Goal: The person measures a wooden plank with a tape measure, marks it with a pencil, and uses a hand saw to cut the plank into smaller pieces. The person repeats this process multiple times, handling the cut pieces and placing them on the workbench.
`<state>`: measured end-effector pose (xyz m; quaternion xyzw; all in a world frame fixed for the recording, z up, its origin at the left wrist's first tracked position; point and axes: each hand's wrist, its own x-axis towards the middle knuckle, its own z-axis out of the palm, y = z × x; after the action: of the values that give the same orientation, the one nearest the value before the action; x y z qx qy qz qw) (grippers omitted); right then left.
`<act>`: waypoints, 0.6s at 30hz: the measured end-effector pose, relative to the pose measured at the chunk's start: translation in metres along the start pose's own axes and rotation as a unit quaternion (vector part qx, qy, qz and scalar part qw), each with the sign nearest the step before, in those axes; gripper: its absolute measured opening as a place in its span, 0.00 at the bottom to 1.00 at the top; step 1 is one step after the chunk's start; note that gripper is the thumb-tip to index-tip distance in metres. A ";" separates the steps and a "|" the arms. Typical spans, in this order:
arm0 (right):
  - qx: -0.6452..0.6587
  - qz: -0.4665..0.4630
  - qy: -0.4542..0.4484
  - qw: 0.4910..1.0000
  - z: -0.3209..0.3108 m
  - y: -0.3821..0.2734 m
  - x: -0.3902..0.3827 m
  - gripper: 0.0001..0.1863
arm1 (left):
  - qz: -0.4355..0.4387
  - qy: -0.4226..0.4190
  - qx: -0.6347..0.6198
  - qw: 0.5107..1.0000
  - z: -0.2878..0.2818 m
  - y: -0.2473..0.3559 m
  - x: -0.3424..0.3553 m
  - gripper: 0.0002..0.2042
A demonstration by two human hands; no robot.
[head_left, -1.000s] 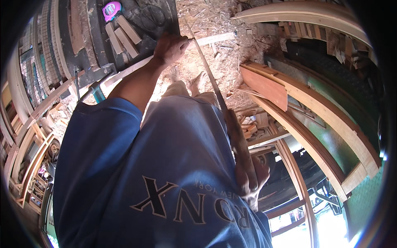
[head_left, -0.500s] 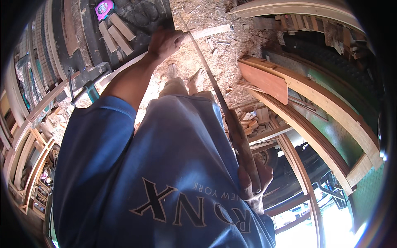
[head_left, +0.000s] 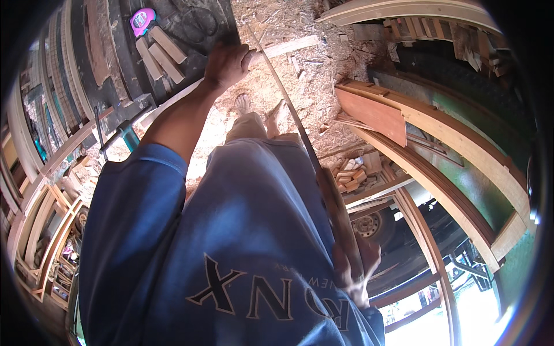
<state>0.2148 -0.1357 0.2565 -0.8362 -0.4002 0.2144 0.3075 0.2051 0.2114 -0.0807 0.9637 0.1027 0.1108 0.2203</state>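
Note:
A long handsaw [head_left: 295, 118] runs slantwise across the middle, its thin blade seen nearly edge-on. My right hand [head_left: 359, 262] is closed round the saw's long handle, low beside my shirt and somewhat blurred. The blade crosses a pale wooden strip [head_left: 297, 45] that sticks out past the dark workbench [head_left: 199, 49]. At the bench edge my left hand [head_left: 228, 64] is closed over this strip, close to the blade; its fingertips are partly hidden. Several short wood pieces [head_left: 166, 62] and a pink tape measure [head_left: 143, 21] lie on the bench left of that hand.
A clamp with a teal body [head_left: 128, 136] sits at the bench's near corner. Sawdust and shavings cover the floor [head_left: 311, 92] round my bare feet. Long boards [head_left: 430, 124] lean at the right, with a pile of offcuts [head_left: 351, 176] beside them. Timber stands at the far left.
My right hand and the saw have shifted slightly down, toward my body. The left hand stays on the strip. The whole view has turned a little.

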 end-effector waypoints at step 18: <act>0.043 0.125 -0.019 0.991 -0.018 -0.025 -0.003 0.14 | 0.038 0.012 -0.005 0.999 0.001 -0.005 -0.001 0.07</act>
<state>0.2103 -0.1319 0.2874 -0.8616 -0.2887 0.2840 0.3059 0.2036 0.2150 -0.0835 0.9643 0.0680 0.1315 0.2194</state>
